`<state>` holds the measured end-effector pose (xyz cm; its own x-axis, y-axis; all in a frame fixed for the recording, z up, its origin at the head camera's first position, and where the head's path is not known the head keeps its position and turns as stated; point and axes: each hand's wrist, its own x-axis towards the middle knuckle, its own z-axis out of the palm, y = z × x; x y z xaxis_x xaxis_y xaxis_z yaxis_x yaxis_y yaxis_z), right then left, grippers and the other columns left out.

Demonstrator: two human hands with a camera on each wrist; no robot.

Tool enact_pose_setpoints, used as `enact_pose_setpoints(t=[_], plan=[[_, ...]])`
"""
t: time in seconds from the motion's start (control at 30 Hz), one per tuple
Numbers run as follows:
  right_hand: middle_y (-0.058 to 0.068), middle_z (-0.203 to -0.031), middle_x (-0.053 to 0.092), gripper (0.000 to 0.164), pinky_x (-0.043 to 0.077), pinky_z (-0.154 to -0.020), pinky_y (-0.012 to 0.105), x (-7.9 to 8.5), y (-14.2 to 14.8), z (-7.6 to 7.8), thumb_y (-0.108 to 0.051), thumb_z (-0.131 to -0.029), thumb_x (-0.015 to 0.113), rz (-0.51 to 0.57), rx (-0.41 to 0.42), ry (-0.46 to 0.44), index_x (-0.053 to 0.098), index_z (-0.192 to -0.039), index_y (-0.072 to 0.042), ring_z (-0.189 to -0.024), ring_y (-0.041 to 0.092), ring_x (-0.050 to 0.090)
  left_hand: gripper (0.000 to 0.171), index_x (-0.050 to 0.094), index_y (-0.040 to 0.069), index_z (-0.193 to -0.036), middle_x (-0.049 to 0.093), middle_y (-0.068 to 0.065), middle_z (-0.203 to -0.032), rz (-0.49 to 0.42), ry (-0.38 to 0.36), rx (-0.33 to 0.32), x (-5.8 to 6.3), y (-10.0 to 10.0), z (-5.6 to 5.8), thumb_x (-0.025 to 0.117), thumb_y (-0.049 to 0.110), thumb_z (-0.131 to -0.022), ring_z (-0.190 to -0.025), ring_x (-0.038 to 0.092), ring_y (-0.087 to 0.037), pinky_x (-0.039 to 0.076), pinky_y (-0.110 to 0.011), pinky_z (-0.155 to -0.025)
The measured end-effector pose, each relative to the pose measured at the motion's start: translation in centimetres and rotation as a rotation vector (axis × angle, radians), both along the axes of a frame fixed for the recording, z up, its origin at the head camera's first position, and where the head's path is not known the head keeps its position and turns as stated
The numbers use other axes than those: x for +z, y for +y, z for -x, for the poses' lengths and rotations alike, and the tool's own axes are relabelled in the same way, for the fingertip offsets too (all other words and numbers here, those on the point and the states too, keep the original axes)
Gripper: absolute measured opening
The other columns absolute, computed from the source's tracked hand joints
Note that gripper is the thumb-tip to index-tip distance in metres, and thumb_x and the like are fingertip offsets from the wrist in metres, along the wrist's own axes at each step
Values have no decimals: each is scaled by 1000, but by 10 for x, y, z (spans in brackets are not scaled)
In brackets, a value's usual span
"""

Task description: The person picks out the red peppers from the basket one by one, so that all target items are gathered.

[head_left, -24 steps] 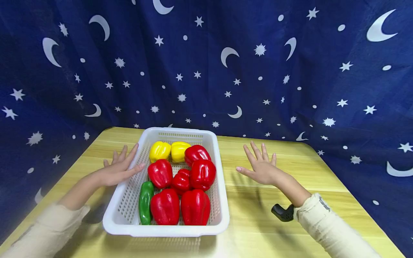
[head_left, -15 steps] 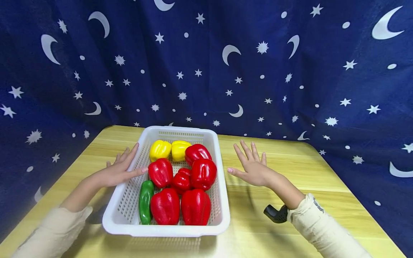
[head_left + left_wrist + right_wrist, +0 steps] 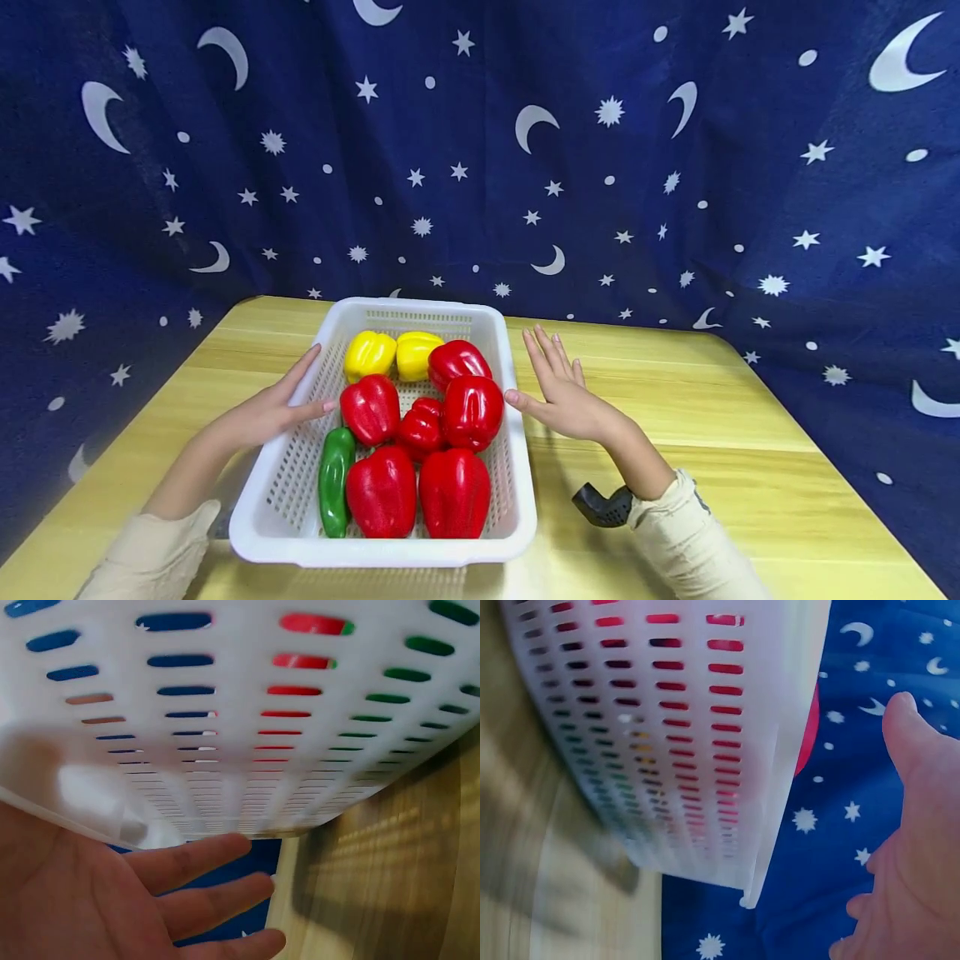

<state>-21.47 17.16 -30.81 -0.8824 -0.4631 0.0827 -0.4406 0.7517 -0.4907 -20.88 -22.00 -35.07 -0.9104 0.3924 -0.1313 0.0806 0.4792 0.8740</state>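
Note:
A white perforated plastic basket [image 3: 382, 552] stands on the table. Inside lie several red bell peppers [image 3: 454, 493], two yellow bell peppers [image 3: 370, 356] and a long green pepper [image 3: 336, 482]. My left hand [image 3: 258, 417] is at the left rim, its thumb reaching over the inside and its straight fingers along the outer wall. In the left wrist view, the palm [image 3: 90, 900] lies by the underside of the rim. My right hand [image 3: 573, 404] is at the right side, fingers extended, thumb tip at the rim. The right wrist view shows that hand [image 3: 926, 847] apart from the wall.
The wooden table [image 3: 690, 417] extends to the right of the basket. A dark blue curtain [image 3: 480, 167] with moons and stars hangs behind it. A black device [image 3: 603, 506] sits at the right wrist, by the cuff.
My right hand has moved left, up to the basket's right rim. The left hand's fingers have drawn together beside the left rim. Peppers keep their places in the basket.

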Motion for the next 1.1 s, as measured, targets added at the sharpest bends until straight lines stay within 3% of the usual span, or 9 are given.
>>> enact_pose_setpoints(t=[0.23,0.53,0.83,1.1], plan=[[12,-153,-10,92,-2,-104,71,-11,1,-7,-40,-86,55,114,43,-4,-6,-147,-10,-139,36,-10,90,-11,29,-146,12,-34,-144,-53,-6,-30,1,5,-2,57,23,-87,-94,62,-39,57,-44,-55],[10,-154,-9,107,1,-108,65,-17,-14,-16,-43,-76,67,103,149,-83,-7,-147,-12,-141,30,-3,89,-11,27,-146,10,-35,-143,-72,16,-41,-2,8,-3,55,19,-87,-96,60,-44,58,-43,-56],[3,-154,-9,111,21,-105,66,-26,-23,-13,-47,-72,69,107,149,-133,-8,-147,-22,-141,28,-3,87,-11,24,-146,8,-35,-144,-83,37,-31,-6,6,-5,54,15,-88,-98,59,-44,58,-43,-58],[4,-154,-8,110,16,-107,65,-25,-29,-10,-46,-72,69,101,173,-106,-7,-147,-18,-141,28,-2,88,-11,27,-146,9,-35,-144,-51,17,6,-1,3,-5,54,18,-88,-96,60,-44,58,-43,-56]])
